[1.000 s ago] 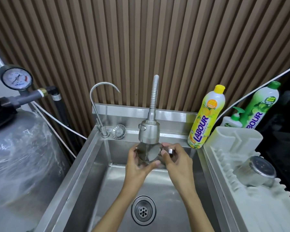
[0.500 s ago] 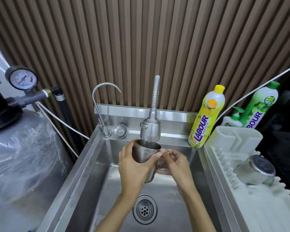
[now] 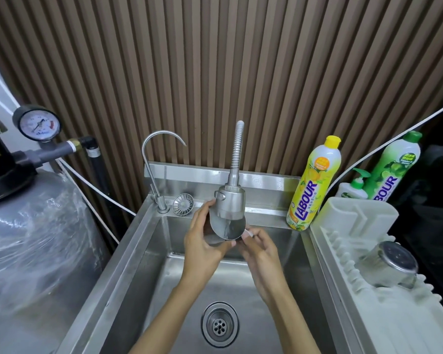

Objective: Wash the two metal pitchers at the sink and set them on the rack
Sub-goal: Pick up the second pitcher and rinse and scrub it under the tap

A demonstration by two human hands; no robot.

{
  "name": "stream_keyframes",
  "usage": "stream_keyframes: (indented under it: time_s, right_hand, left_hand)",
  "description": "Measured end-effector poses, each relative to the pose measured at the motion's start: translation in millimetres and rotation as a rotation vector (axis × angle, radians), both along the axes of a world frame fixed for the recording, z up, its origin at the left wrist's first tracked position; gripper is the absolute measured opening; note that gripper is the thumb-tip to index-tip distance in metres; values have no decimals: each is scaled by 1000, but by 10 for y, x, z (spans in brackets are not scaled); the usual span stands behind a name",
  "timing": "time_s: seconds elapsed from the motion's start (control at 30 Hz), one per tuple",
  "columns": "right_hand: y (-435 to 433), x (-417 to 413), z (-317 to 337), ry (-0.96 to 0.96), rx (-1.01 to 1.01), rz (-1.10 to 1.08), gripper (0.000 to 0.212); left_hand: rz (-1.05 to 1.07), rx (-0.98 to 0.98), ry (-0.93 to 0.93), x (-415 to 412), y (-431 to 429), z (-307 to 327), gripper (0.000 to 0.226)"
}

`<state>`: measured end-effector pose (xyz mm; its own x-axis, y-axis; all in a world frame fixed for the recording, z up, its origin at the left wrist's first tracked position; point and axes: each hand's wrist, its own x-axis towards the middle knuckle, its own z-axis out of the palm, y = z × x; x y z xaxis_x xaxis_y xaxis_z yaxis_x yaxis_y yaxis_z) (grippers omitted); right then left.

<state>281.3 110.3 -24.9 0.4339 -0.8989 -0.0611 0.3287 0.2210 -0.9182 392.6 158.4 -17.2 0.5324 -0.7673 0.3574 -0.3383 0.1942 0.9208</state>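
Holding the steel pitcher (image 3: 234,229) right under the spray head (image 3: 229,203), the left hand (image 3: 202,244) wraps its curled fingers and thumb round the shiny round body. The pitcher is tipped, with its open mouth turned toward the camera. A thin stream of water (image 3: 226,224) runs from the spray head into the polished inside. Just right of the spray head and a little below it, the right hand (image 3: 260,254) has its fingers bent in, pinching at the pitcher's side. What exactly they nip there is too small to tell.

Below the spray head lies the stainless sink (image 3: 138,251), brushed and square-cornered, with a round perforated drain (image 3: 220,324) in its floor. Left of the spray head stand a slim gooseneck tap (image 3: 149,154) and a small ribbed metal strainer (image 3: 182,204). Further left are a round pressure gauge (image 3: 40,123) and a grey tank (image 3: 36,238) wrapped in crinkled clear film.

Right of the spray head is a yellow LABOUR bottle (image 3: 315,182), and beyond it a white pump bottle (image 3: 353,187) and a green LABOUR bottle (image 3: 394,167). The white plastic rack (image 3: 356,218), ridged and slotted, carries the second pitcher (image 3: 389,264), tilted with its flat bottom up.

Behind the spray head, the wall (image 3: 215,72) is all narrow brown vertical slats.
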Motion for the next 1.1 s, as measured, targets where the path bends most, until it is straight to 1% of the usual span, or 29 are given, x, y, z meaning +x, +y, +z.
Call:
stream_keyframes:
  time_s: [0.07,0.13,0.17,0.2,0.23,0.3,0.33,0.4,0.43,0.47,0.5,0.57,0.6,0.63,0.67,0.73,0.8,0.87,0.97,1.0,1.1]
  right_hand:
    - [8,12,-53,-25,63,34,9]
    - [32,-3,-17,38,70,20,13]
    - [41,-20,18,95,57,-4,15]
    - [46,-44,62,178,31,-36,17]
    - [33,-73,101,274,4,-76,17]
    - [3,-144,211,514,-110,-164,16]
    - [-11,-172,274,661,-210,-197,17]
    - [-1,-192,401,915,-412,-233,19]
    - [9,-190,442,981,-478,-253,21]
    - [19,-186,471,992,-516,-276,21]
    - [11,-185,462,945,-530,-284,18]
    - [-14,-188,409,722,-471,-280,5]
    - [-19,-177,376,602,-412,-249,6]
    - [-25,-161,315,483,-343,-204,13]
    - [-23,-142,237,359,-262,-148,17]
    - [-30,-98,58,123,-96,-29,16]
    - [-23,-79,-77,-7,8,41,12]
    - [-4,-73,-148,-20,59,71,15]
    - [27,-103,-77,121,22,29,20]
    - [31,-129,-18,184,-5,19,23]
    - [-18,-220,170,394,-78,-38,25]
  left_hand:
    - [79,31,-114,-8,54,50,80]
    - [199,92,-203,-34,81,78,87]
    - [243,132,-218,-48,86,74,91]
    - [258,167,-195,-66,91,71,91]
    - [246,192,-150,-82,95,46,83]
    - [209,222,-35,-124,104,-5,55]
    - [177,245,34,-136,109,-23,44]
    - [60,270,205,-137,93,-72,36]
    - [-8,267,283,-134,74,-93,37]
    - [-66,251,342,-133,47,-98,42]
    - [-102,236,372,-130,16,-93,49]
    - [-119,165,396,-129,-53,-74,59]
    - [-115,112,401,-125,-73,-61,63]
    - [-104,63,395,-113,-80,-49,69]
    - [-93,17,372,-91,-79,-48,75]
    - [-54,-18,227,-33,-47,-70,80]
    - [-11,9,48,-17,26,-73,79]
    - [90,56,-67,-42,84,-62,81]
    - [274,178,-140,-117,136,13,98]
    - [293,211,-143,-132,133,38,98]
    - [246,255,-98,-164,119,88,76]
